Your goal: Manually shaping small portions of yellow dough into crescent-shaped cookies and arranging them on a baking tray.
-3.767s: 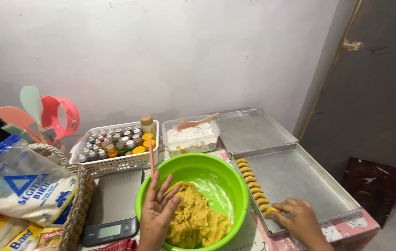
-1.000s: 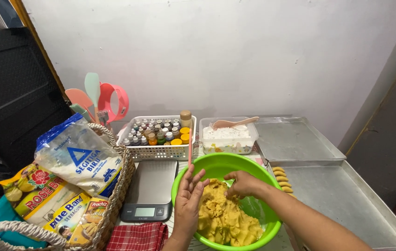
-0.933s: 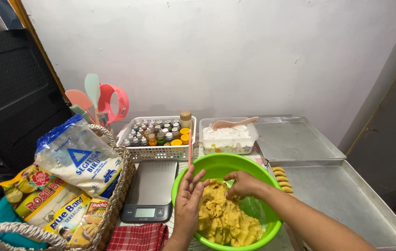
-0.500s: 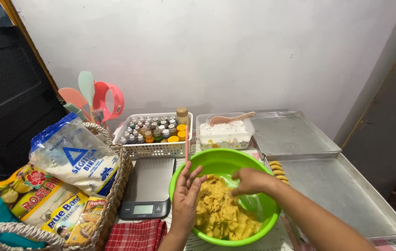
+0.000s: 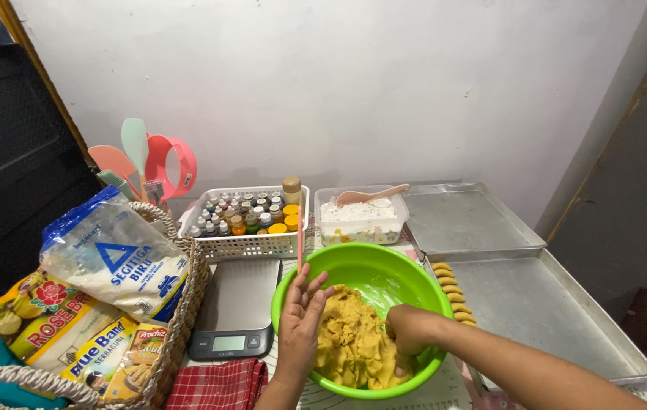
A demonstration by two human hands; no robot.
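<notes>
Head view: right hand [image 5: 408,332], earlier at the tray [image 5: 558,319], now closes into dough [image 5: 354,345]; left hand [image 5: 300,323] stays open-fingered on it, pinching likely underway.

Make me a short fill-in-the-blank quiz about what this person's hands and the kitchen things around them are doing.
1. Both hands, left hand and right hand, are inside the round ____ plastic bowl.
2. The bowl holds lumpy yellow ____.
3. The grey digital kitchen scale sits to the ____ of the bowl.
4. Small shaped pieces line the edge of a metal ____.

Missing words: green; dough; left; tray
</notes>
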